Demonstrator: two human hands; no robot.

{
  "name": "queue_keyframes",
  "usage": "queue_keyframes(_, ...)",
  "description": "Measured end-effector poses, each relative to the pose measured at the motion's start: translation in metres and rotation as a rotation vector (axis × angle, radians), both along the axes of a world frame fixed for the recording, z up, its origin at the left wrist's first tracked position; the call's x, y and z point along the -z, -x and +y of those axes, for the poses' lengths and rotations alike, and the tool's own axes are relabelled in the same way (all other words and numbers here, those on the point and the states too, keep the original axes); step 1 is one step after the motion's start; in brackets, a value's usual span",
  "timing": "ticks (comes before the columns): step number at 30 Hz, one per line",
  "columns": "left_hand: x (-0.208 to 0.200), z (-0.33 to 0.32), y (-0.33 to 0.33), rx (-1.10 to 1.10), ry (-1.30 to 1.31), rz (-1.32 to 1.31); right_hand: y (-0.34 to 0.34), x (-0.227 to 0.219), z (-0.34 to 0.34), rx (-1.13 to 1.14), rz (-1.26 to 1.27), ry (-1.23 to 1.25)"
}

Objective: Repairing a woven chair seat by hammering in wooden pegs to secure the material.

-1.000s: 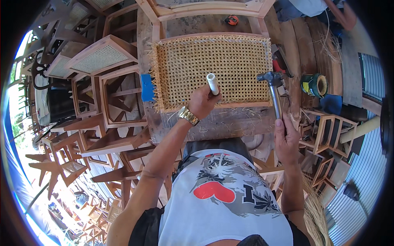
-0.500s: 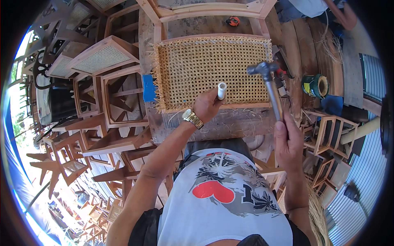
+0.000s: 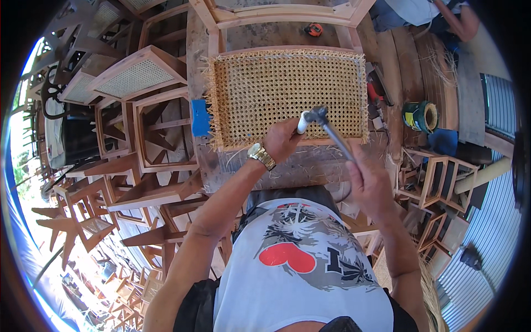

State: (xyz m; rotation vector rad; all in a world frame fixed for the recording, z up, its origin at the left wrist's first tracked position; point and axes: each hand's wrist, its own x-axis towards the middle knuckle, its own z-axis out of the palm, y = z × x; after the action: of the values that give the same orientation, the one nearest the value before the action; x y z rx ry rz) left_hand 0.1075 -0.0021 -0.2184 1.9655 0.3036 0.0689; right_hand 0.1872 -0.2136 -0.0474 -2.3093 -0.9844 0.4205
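Observation:
A wooden frame covered with woven cane webbing (image 3: 265,83) lies on the workbench, its frayed cane ends sticking out along the edges. My left hand (image 3: 281,139) grips a short white rod (image 3: 302,123) at the near edge of the webbing, holding it roughly upright. With my right hand (image 3: 371,180) I hold a hammer (image 3: 336,136) by its handle. Its metal head is at the top of the white rod; whether they touch I cannot tell. A gold watch (image 3: 261,156) is on my left wrist.
A tape measure (image 3: 313,30) lies beyond the webbing. A blue block (image 3: 200,118) sits at its left side, a red tool (image 3: 376,91) at its right. Farther right stands a green bucket (image 3: 420,117). Wooden chair frames (image 3: 138,74) crowd the left; another person's arm (image 3: 462,25) shows at top right.
My right hand has swung the hammer left, bringing its head from over the right part of the webbing to the white rod. My left hand has barely moved.

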Motion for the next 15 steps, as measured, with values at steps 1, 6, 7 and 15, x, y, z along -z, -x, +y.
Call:
queue_keyframes(1,0.001,0.004,-0.002,0.056,-0.024,0.015,-0.002,-0.003,0.000,0.040,0.127,0.137)
queue_keyframes(6,-0.051,0.032,0.013,0.245,0.226,0.121,-0.004,-0.014,-0.007,0.268,0.111,-0.056)
queue_keyframes(7,-0.045,0.037,0.017,0.245,0.228,0.127,-0.004,-0.015,-0.010,0.302,0.082,-0.061)
queue_keyframes(15,-0.017,0.035,0.007,-0.060,0.198,0.170,0.001,0.007,-0.009,0.342,0.171,-0.043)
